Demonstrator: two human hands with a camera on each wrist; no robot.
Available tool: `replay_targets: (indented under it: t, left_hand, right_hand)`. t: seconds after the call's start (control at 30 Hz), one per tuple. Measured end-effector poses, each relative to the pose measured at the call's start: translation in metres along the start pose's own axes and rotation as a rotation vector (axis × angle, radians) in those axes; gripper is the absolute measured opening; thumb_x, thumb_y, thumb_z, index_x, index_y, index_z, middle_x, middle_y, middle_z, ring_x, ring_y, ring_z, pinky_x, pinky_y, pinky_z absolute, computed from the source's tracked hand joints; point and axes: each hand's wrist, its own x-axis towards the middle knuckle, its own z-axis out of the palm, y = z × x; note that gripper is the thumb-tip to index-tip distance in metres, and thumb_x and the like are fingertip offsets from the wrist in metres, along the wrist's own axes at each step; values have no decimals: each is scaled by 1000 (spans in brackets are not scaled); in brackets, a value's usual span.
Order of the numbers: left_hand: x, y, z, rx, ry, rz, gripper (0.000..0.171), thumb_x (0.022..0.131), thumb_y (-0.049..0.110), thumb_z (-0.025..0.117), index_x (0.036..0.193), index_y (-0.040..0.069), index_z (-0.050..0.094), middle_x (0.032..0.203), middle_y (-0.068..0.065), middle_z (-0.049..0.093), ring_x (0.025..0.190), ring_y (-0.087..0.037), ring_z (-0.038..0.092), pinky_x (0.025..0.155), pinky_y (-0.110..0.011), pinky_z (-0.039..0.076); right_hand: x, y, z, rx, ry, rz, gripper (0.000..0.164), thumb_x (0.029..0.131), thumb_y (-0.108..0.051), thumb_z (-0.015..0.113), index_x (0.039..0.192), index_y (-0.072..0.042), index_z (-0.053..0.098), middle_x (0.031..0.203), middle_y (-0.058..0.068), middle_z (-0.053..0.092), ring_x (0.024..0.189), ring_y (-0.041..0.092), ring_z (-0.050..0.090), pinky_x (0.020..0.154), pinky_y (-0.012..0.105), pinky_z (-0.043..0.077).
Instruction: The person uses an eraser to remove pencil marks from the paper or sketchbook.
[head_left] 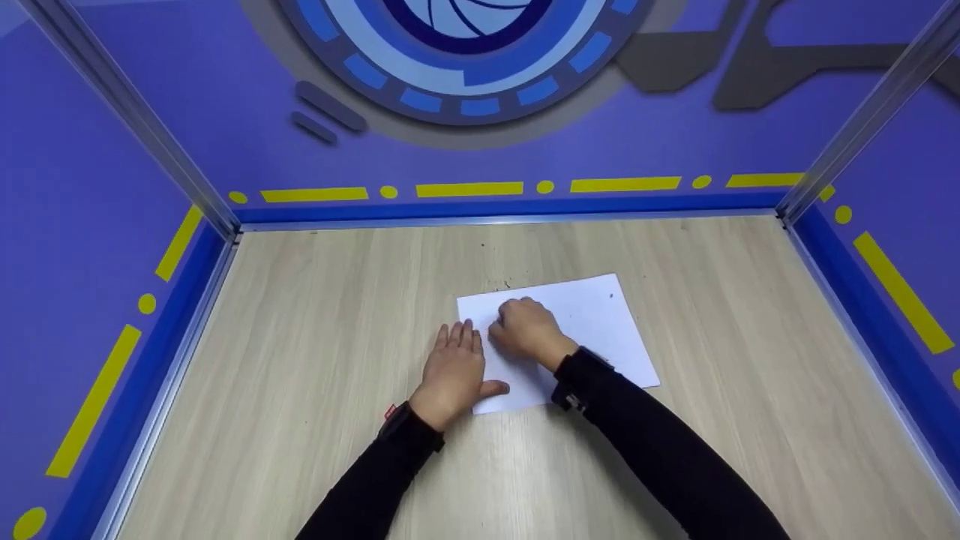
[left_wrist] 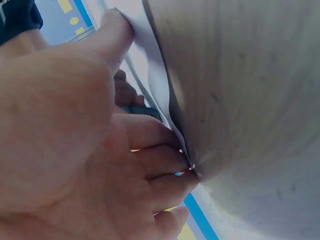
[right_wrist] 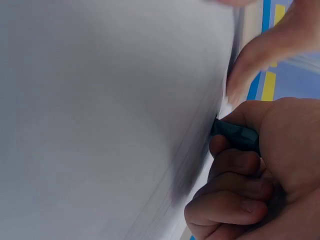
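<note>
A white sheet of paper (head_left: 600,330) lies slightly turned on the table, with faint grey lines showing in the right wrist view. My left hand (head_left: 454,367) rests flat at the paper's left edge, fingers stretched forward and thumb spread over the sheet. Over the left part of the paper, my right hand (head_left: 529,328) has its fingers curled and pinches a small dark green eraser (right_wrist: 237,135). The eraser's end meets the paper in the right wrist view, while the head view hides it behind the hand. Seen from the left wrist, the paper's edge (left_wrist: 159,85) bows up slightly off the table.
Dark crumbs (head_left: 504,285) are scattered on the wooden table (head_left: 337,337) just beyond the paper's far edge. One small dark speck (head_left: 611,295) lies near the sheet's far right corner. Purple-blue panels (head_left: 480,165) with yellow marks wall in the table at the back and both sides.
</note>
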Motion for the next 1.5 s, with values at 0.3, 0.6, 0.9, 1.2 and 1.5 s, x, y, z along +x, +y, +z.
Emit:
replay_targets:
  t: [0.3,0.6,0.9,1.2,1.5]
  left_hand:
    - [0,-2,0,39,-32,-17,116,96,83,59,168,-6,40,178,-24,37,168,-37,35,141,-52,25]
    - [-1,-4,0,19,-33,-8,113,98,81,59,167,-6,40,178,-24,37,169,-36,35,140,-52,26]
    - [-3,-6,0,-14,-13,-3,113,97,79,64,166,-7,41,177,-26,38,168,-39,36,140,-53,27]
    - [-3,-4,-3,1,-3,-5,113,96,80,63,166,-7,43,176,-26,39,167,-39,37,139,-53,28]
    - [-1,1,0,5,16,11,114,95,80,64,164,-8,44,174,-27,42,166,-39,40,139,-53,29]
  right_hand:
    - [-26,80,-25,102,79,78,30,98,-23,65,72,-11,56,83,11,63,79,29,58,73,45,49]
    - [-54,148,-53,72,73,176,25,99,-23,61,81,-6,60,86,11,59,80,29,55,67,38,40]
    - [-58,152,-60,92,19,230,28,100,-26,59,80,-8,56,81,10,56,74,27,56,63,36,41]
    - [-52,108,-45,191,-17,124,37,104,-29,59,73,-15,44,73,0,39,68,20,46,63,34,37]
    - [-29,27,-24,103,-54,24,37,104,-30,66,72,-12,59,74,4,58,73,24,55,70,41,49]
